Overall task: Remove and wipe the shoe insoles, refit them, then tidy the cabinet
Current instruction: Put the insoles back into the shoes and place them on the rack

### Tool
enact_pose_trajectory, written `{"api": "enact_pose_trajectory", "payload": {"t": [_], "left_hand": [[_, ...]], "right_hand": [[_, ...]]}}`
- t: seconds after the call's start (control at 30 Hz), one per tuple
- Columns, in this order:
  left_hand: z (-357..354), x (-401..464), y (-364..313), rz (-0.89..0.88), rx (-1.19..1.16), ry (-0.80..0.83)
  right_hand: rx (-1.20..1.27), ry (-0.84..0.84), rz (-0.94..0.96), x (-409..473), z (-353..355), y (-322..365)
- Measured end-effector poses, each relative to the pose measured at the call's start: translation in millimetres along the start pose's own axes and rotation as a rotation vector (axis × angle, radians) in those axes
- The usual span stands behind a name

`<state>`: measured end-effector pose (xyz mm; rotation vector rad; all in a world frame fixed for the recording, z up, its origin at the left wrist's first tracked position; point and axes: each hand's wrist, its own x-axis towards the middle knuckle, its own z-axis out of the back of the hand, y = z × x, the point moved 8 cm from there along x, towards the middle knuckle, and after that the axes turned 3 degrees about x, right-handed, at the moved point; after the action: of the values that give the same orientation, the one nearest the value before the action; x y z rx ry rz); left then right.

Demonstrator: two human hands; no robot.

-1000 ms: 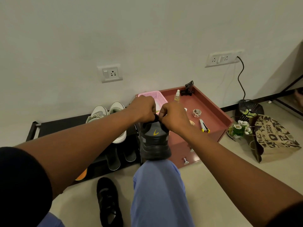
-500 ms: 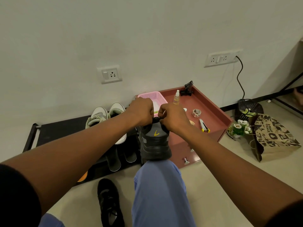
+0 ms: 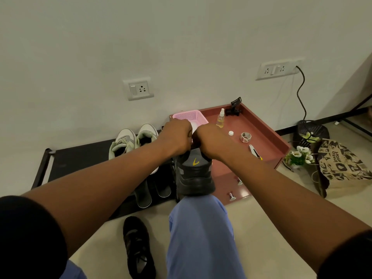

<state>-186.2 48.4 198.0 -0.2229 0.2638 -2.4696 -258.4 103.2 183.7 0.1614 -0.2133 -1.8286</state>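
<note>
A grey and black shoe [image 3: 194,174] with a yellow mark on its heel stands heel-first on my knee [image 3: 199,214]. My left hand [image 3: 176,136] and my right hand [image 3: 210,140] both grip the top of the shoe's opening, fingers curled, knuckles nearly touching. What the fingers hold inside the opening is hidden. Its black partner shoe [image 3: 137,246] lies on the floor beside my leg. The low red cabinet [image 3: 267,137] stands just behind the held shoe.
A black shoe rack [image 3: 80,160] holds white sneakers [image 3: 132,141] and two grey insoles [image 3: 153,190]. On the cabinet are a pink basket [image 3: 190,116], spray bottle [image 3: 220,118], tape roll [image 3: 246,136], cap and black clip. Paper bag [image 3: 342,166], flowers and a black basket stand right.
Both hands have stayed gripping the shoe's top, shifting slightly up and closer together. The shoe stays on my knee.
</note>
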Motion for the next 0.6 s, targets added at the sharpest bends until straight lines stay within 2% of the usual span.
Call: {"api": "enact_pose_trajectory", "payload": {"t": [0.07, 0.2, 0.37, 0.6], "left_hand": [[-0.3, -1.4, 4.9, -0.005, 0.007, -0.027], [2.4, -4.4, 15.2, 0.009, -0.011, -0.076], [4.8, -9.3, 12.5, -0.015, -0.014, -0.1], [-0.1, -8.5, 18.0, -0.013, -0.027, -0.102]], "right_hand": [[-0.024, -0.01, 0.029, 1.7, -1.5, 3.7], [0.023, -0.178, 0.178, -2.9, 2.3, 7.2], [0.077, -0.214, 0.229, -3.1, 1.7, 7.3], [0.148, -0.248, 0.042, 14.0, -8.9, -11.5]]}}
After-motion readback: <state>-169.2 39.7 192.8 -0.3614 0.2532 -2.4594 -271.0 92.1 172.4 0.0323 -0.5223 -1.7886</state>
